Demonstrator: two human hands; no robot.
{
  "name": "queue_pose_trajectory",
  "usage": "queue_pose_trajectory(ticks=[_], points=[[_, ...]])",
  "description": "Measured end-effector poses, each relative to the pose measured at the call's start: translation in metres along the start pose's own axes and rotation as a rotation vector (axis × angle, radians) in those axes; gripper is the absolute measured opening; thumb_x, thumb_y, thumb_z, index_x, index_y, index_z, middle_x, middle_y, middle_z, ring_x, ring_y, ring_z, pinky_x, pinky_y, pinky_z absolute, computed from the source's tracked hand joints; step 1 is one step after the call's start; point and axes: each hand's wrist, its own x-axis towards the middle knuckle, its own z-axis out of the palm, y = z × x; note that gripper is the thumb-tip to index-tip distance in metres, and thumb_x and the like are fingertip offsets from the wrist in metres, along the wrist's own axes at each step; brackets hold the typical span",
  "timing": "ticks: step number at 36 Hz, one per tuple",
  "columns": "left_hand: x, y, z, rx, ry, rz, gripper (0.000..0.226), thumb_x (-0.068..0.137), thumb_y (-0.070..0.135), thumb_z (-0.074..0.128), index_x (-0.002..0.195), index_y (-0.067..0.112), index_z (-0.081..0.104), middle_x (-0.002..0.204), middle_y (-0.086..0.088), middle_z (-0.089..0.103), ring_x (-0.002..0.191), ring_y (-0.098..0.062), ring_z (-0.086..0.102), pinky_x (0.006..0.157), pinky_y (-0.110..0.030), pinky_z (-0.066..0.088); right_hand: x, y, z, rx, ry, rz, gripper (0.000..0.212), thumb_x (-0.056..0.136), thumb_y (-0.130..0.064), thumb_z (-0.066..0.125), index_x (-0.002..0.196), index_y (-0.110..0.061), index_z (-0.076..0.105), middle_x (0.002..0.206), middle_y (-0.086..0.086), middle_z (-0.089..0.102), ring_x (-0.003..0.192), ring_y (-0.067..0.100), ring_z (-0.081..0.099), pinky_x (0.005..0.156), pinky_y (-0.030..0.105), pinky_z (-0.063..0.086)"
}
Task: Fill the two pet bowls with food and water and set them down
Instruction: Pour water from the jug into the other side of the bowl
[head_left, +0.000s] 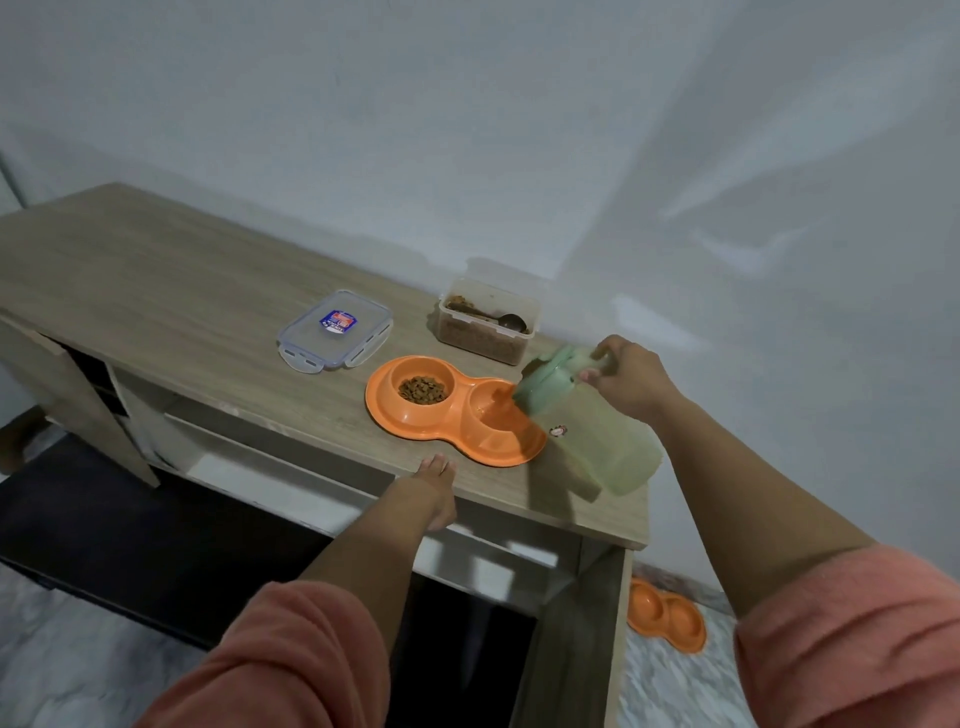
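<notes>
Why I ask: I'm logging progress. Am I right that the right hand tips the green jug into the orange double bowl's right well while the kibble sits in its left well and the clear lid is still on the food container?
Not quite. The head view shows the clear lid lying on the cabinet top, off the open food container. The rest holds.

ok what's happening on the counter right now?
A person is filling a double pet bowl on the wooden counter. The right hand tips a green jug over the bowl's right well; the left well already holds kibble. The left hand rests on the counter edge. The open food container, scoop inside, stands behind, its lid lying apart. A second orange bowl sits on the floor.
</notes>
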Motion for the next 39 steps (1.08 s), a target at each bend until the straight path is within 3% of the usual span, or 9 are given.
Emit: queue_pose_trajectory(ticks=[1,6,10,14,18,27,31,35,39], points=[[0.0,0.0,0.0,-0.001,0.002,0.0,0.078,0.097,0.003,0.04,0.152,0.011,-0.015,0.16,-0.004,-0.022,0.149,-0.021,-0.015,0.122,-0.043,0.008,-0.002,0.005,0.0,0.03,0.014,0.01,0.039,0.09,-0.032,0.061,0.12,-0.01,0.053,0.113,0.011,0.06,0.109,0.03,0.053,0.094,0.038,0.044],[-0.003,-0.001,0.0,-0.002,0.006,-0.006,0.08,0.096,0.001,0.04,0.152,0.01,-0.016,0.159,-0.004,-0.024,0.149,-0.021,-0.015,0.122,-0.043,0.007,-0.014,0.026,0.002,0.291,0.103,0.065,0.031,0.092,-0.026,0.06,0.116,-0.009,0.052,0.102,0.005,0.052,0.09,0.022,0.048,0.068,0.026,0.037],[-0.005,0.001,0.0,-0.006,0.002,0.001,0.078,0.098,0.008,0.041,0.153,0.01,-0.014,0.16,-0.005,-0.023,0.149,-0.022,-0.014,0.122,-0.043,0.006,-0.026,0.054,0.01,0.512,0.217,0.125,0.024,0.091,-0.025,0.061,0.108,-0.012,0.051,0.108,0.001,0.053,0.094,0.022,0.051,0.076,0.031,0.041],[-0.003,0.0,0.002,-0.007,0.004,-0.006,0.077,0.098,0.007,0.041,0.153,0.011,-0.013,0.16,-0.005,-0.023,0.149,-0.022,-0.013,0.122,-0.043,0.006,-0.041,0.076,0.018,0.72,0.272,0.182,0.019,0.092,-0.021,0.061,0.104,-0.013,0.049,0.103,0.005,0.054,0.089,0.021,0.051,0.07,0.032,0.044],[-0.004,-0.001,0.003,-0.015,0.011,-0.015,0.079,0.096,0.004,0.042,0.153,0.012,-0.013,0.159,-0.004,-0.023,0.149,-0.021,-0.013,0.122,-0.042,0.007,-0.056,0.088,0.025,0.792,0.312,0.214,0.022,0.094,-0.017,0.057,0.112,-0.007,0.049,0.102,0.001,0.053,0.095,0.019,0.05,0.079,0.033,0.044],[-0.008,0.0,0.004,-0.059,0.053,0.007,0.079,0.097,0.003,0.043,0.153,0.012,-0.011,0.16,-0.004,-0.023,0.149,-0.021,-0.013,0.122,-0.04,0.006,-0.077,0.109,0.035,0.831,0.325,0.298,0.032,0.095,-0.015,0.056,0.125,-0.009,0.047,0.116,0.008,0.053,0.098,0.02,0.051,0.08,0.032,0.042],[-0.011,0.0,0.006,-0.07,0.075,0.021,0.077,0.098,0.006,0.044,0.154,0.012,-0.009,0.16,-0.005,-0.021,0.149,-0.021,-0.013,0.122,-0.038,0.005,-0.083,0.112,0.043,0.814,0.335,0.35,0.048,0.092,-0.018,0.061,0.135,-0.015,0.039,0.129,0.01,0.053,0.11,0.024,0.053,0.096,0.04,0.048],[-0.015,-0.003,0.009,-0.15,0.134,0.057,0.068,0.102,0.02,0.039,0.155,0.009,-0.002,0.162,-0.006,-0.013,0.15,-0.022,-0.007,0.122,-0.034,0.005,-0.084,0.109,0.054,0.828,0.338,0.498,0.07,0.089,-0.021,0.065,0.147,-0.018,0.025,0.136,0.012,0.052,0.121,0.029,0.053,0.104,0.042,0.043],[-0.016,-0.009,0.019,-0.307,0.261,0.079,0.064,0.102,0.025,0.039,0.155,0.008,0.007,0.163,-0.007,-0.002,0.151,-0.021,0.001,0.121,-0.029,0.006,-0.086,0.104,0.069,0.823,0.332,0.761,0.071,0.089,-0.029,0.065,0.146,-0.005,0.028,0.143,0.017,0.044,0.132,0.035,0.042,0.108,0.042,0.037]])
